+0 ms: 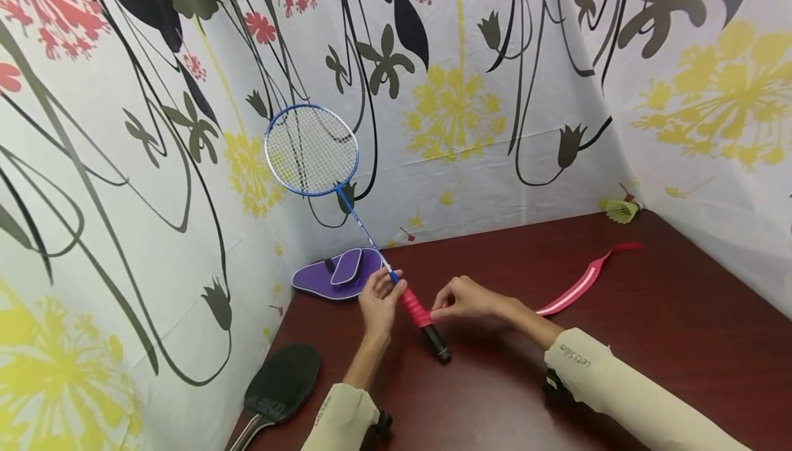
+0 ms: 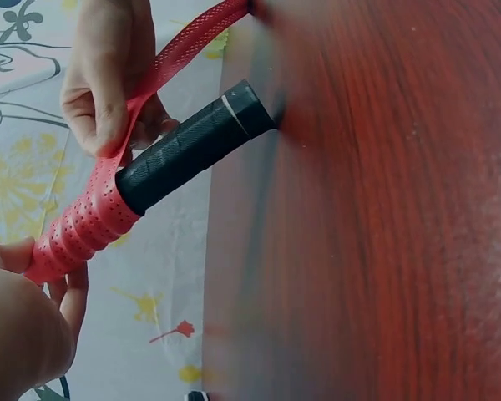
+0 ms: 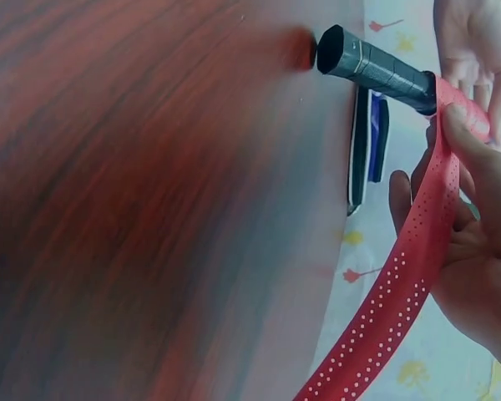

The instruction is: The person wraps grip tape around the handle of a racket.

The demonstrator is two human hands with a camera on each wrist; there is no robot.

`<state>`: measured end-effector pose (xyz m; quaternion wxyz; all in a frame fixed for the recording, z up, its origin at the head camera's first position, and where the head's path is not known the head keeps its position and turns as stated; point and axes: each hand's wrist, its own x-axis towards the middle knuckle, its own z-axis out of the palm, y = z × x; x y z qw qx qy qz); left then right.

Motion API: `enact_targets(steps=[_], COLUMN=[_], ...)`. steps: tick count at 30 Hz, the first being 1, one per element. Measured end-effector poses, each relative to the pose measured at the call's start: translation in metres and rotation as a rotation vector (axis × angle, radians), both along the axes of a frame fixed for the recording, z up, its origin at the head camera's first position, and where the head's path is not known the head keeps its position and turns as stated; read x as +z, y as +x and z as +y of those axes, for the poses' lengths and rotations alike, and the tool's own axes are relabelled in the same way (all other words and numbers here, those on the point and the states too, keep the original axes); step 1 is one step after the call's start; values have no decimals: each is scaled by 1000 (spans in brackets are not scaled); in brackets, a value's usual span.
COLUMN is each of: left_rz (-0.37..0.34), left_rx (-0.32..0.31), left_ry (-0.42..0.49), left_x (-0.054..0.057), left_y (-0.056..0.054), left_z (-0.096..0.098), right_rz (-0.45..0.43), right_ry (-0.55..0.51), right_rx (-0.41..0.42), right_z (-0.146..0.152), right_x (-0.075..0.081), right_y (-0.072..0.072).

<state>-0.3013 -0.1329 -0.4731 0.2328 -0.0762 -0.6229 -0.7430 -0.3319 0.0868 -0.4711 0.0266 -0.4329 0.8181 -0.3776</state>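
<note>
A blue and white badminton racket (image 1: 364, 228) is held at a slant, its strung head up at the far left. My left hand (image 1: 379, 303) grips it where the shaft meets the handle. Pink-red perforated grip tape (image 2: 88, 224) winds in overlapping turns round the upper handle. The lower black handle (image 2: 192, 149) shows bare down to its butt. Beside the last turn, my right hand (image 1: 468, 298) pinches the tape between thumb and fingers. From there the loose tape (image 3: 392, 288) runs off in a long strip; its tail (image 1: 575, 289) shows on the table beyond the right forearm.
A purple padded case (image 1: 315, 280) lies behind the left hand, against the patterned cloth wall (image 1: 544, 217). At the near left is a black table tennis paddle (image 1: 284, 379). A yellow shuttlecock (image 1: 621, 211) sits in the far right corner of the dark red table (image 1: 668, 361).
</note>
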Motion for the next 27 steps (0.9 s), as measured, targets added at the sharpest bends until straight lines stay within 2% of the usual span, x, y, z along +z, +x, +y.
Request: enact_targets(steps=[10,18,22,27], left_rz=[25,30,25,19], left_rx=[-108,-253,-320,-347], left_ry=[-21,-11,12,-30], left_x=[8,8,8,6], left_y=[4,3,4,4], left_z=[3,2,0,-2], right_rz=[-1,0,-50,-99], right_ry=[0,-33,-1,37], right_rx=[-13,1,52,157], right_z=[1,-2,-5,-7], right_x=[-2,-7,-8,-8], right_y=[-4,-4,-4,-1])
